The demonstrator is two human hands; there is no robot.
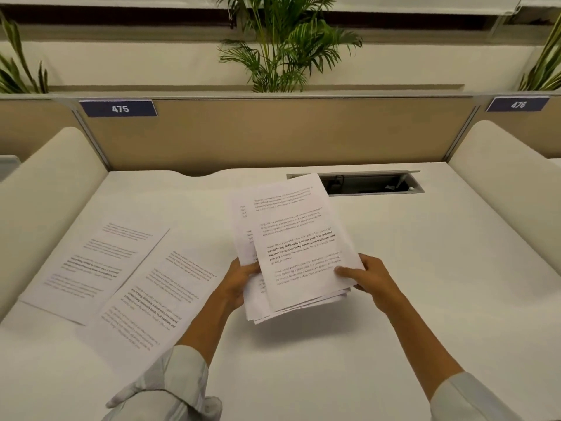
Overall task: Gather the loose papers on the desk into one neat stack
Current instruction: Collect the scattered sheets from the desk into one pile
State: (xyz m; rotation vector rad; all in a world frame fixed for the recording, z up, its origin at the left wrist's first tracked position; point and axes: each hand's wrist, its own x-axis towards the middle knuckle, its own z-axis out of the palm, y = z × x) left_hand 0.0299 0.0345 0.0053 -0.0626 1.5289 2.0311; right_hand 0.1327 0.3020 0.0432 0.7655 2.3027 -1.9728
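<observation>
A fanned sheaf of printed pages point(291, 247) is clamped between the left hand point(239, 279) and right hand point(368, 276), fingers closed on its edges, seemingly for squaring. Two loose sheets point(121, 284) are left flat on the desk point(425, 268) at nine o'clock.

The white table point(394, 299) carries two printed sheets flat near its left edge. The left sheet point(91, 262) lies closer to that edge; the right sheet point(154, 299) overlaps its side. An open cable hatch point(368, 183) is set into the back edge, right of middle.
</observation>
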